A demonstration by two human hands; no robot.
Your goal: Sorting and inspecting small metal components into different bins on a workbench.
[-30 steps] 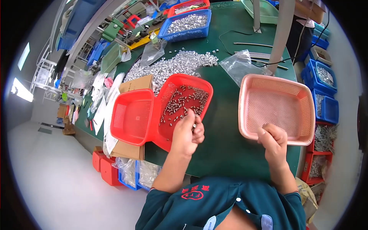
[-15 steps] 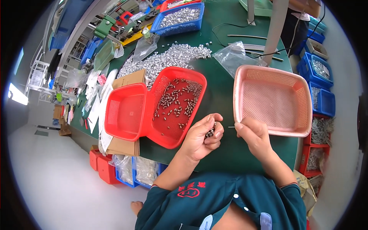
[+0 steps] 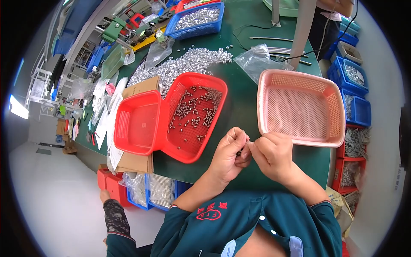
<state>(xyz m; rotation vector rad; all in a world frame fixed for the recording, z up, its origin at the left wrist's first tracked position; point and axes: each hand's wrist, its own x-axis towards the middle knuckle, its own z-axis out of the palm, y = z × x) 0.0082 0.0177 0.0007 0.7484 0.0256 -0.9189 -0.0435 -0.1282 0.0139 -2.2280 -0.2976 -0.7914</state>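
Note:
My left hand (image 3: 230, 155) is closed around several small metal fittings (image 3: 239, 152), of which only a dark bit shows between the fingers. Against its fingertips, my right hand (image 3: 274, 156) is pinched on a thin metal pin that is now hidden by the fingers. Left of my hands, a red perforated basket (image 3: 188, 157) has many small brownish metal fittings (image 3: 209, 116) scattered in it. A smaller red basket (image 3: 136, 128) overlaps its left side and looks bare inside. Just beyond my right hand stands a pale pink perforated basket (image 3: 302, 109) with nothing visible in it.
Behind the red baskets spreads a heap of shiny silver pieces (image 3: 184, 64), with a blue basket (image 3: 197, 29) of more beyond. A clear plastic bag (image 3: 257, 62), metal rods (image 3: 282, 51) and a post (image 3: 302, 32) are at the far right. Another person's leg (image 3: 116, 218) shows lower left.
My right hand has moved left, bringing its fingertips to those of my left hand; the pin that stuck out is no longer visible. Another person's leg and sleeve have come into view at lower left.

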